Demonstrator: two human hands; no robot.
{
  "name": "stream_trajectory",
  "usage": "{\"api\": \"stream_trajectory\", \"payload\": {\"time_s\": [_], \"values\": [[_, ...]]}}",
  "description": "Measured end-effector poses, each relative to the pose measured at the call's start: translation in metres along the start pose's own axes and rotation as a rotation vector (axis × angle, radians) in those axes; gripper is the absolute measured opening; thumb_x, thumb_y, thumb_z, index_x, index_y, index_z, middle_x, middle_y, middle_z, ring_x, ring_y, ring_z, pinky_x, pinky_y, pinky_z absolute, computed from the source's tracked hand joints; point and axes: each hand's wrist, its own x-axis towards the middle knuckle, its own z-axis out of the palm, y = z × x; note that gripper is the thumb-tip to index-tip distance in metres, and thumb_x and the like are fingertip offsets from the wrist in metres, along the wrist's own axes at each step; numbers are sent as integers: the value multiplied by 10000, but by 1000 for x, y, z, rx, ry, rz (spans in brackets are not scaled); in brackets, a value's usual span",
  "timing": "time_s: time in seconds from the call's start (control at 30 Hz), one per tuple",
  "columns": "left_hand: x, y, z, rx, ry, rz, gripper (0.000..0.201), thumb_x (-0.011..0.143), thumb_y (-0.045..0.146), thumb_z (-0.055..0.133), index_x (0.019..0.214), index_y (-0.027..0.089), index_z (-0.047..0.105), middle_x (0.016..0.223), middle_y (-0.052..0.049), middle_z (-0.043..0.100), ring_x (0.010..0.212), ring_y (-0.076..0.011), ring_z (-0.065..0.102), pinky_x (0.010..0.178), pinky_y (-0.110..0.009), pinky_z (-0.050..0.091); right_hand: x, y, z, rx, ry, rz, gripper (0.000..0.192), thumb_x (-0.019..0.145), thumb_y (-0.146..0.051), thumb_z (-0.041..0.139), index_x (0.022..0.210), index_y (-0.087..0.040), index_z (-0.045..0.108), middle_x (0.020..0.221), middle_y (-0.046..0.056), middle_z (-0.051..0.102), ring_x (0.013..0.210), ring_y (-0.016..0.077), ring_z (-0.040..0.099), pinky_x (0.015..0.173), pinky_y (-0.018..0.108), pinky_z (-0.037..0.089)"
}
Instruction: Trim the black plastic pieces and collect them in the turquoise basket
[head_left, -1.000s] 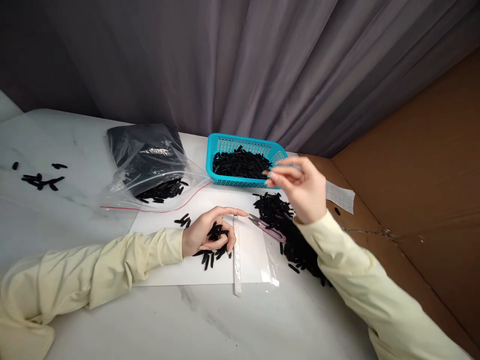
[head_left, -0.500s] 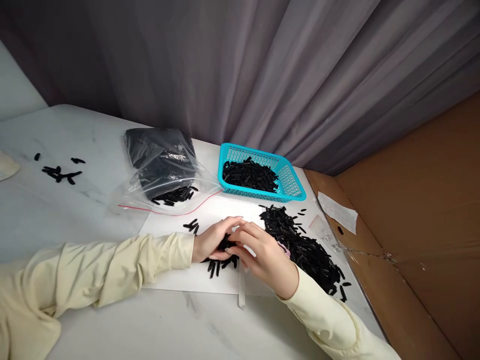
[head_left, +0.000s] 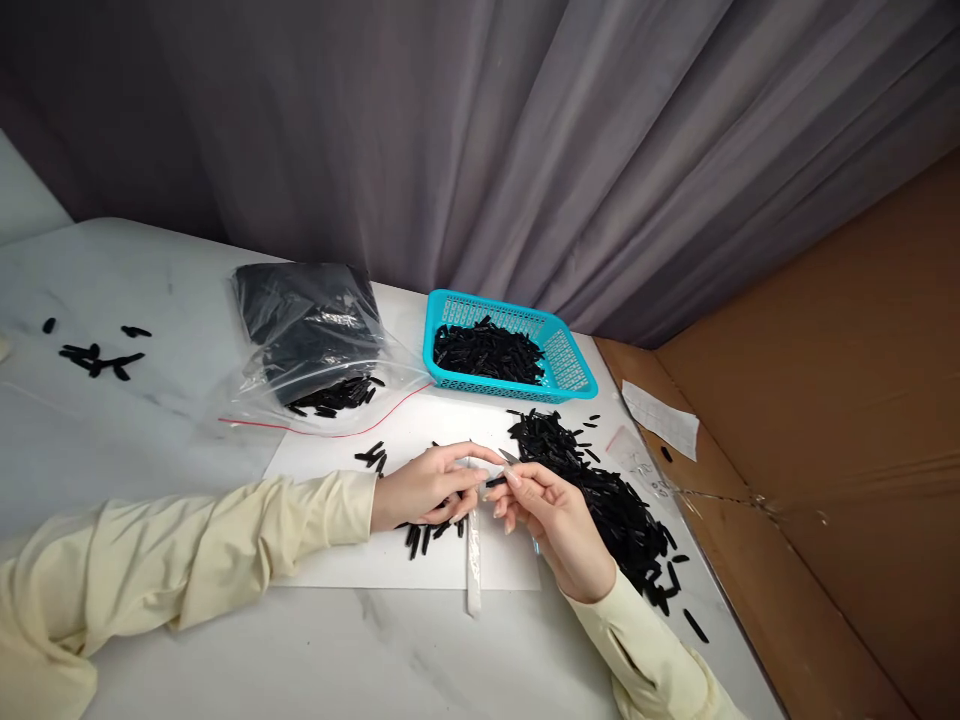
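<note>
**Snips at the black piece, between two hands**

I see one small black piece (head_left: pixel 495 481) pinched at my left hand's (head_left: pixel 424 487) fingertips, long axis running left-right toward the right hand (head_left: pixel 551 520). That hand grips small snips (head_left: pixel 511 459), tip just beside the piece. A pile of black pieces (head_left: pixel 600 495) lies further right; the blue basket (head_left: pixel 577 375) sits behind it.
</note>
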Motion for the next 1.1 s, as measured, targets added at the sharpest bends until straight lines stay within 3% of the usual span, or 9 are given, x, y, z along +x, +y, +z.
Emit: {"api": "stream_trajectory", "payload": {"time_s": [0.23,0.57,0.8,0.93,1.1], "values": [[-1,-1,7,91,1,-10,409,837,381,488,1152,123,454,471,91,446,302,-21,238,302,-147,149,-2,16,-1,153,30,-1,234,716,-336,691,750,-128,591,633,50,682,513,125,627,508,237,514],[0,3,9,-7,68,-49,496,801,336,532,1223,119,388,454,107,391,360,-37,233,340,-163,122,-6,20,3,144,-63,-47,210,747,-339,657,768,-150,568,641,35,685,535,144,647,500,256,532],[-2,3,11,29,84,-29,559,812,357,531,1272,109,333,469,98,432,338,-29,232,324,-156,134,-3,19,-1,104,69,-118,160,687,-261,717,778,-154,642,649,19,670,604,138,632,479,213,491],[-2,-2,8,47,141,-2,512,831,388,511,1246,111,398,346,142,283,277,-35,182,290,-146,133,0,13,-7,225,53,-2,159,689,-265,717,791,-166,645,810,52,692,780,168,653,532,197,481],[-2,-4,4,94,240,0,483,813,425,535,1166,95,526,284,119,305,239,-39,219,272,-148,122,3,14,-9,349,-39,102,188,672,-240,727,835,-164,671,699,17,635,634,103,593,449,161,427]]}}
